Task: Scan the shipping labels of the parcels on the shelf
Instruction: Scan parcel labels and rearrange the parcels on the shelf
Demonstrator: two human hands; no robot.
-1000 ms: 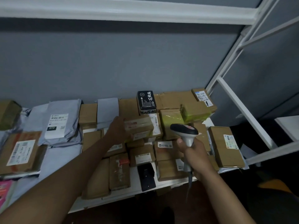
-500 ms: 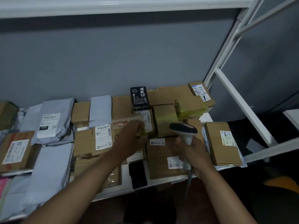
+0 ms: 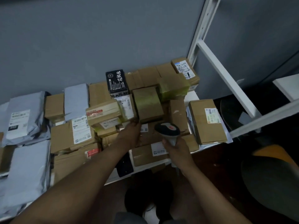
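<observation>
Dozens of cardboard parcels (image 3: 146, 104) and grey mailer bags (image 3: 24, 117) crowd the white shelf (image 3: 192, 96) against a grey wall. My right hand (image 3: 175, 150) grips a handheld barcode scanner (image 3: 168, 130) just before the pile, while my left hand (image 3: 131, 135) reaches among the boxes, fingers hidden; whether it grips anything, I cannot tell.

parcels (image 3: 145, 109) crowd shelf (image 3: 192, 96), open above

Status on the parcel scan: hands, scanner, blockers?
Right hand grips barcode scanner, aimed at stacked cardboard parcels. Left hand reaches under stack, grip hidden. Label beneath partly covered.
</observation>
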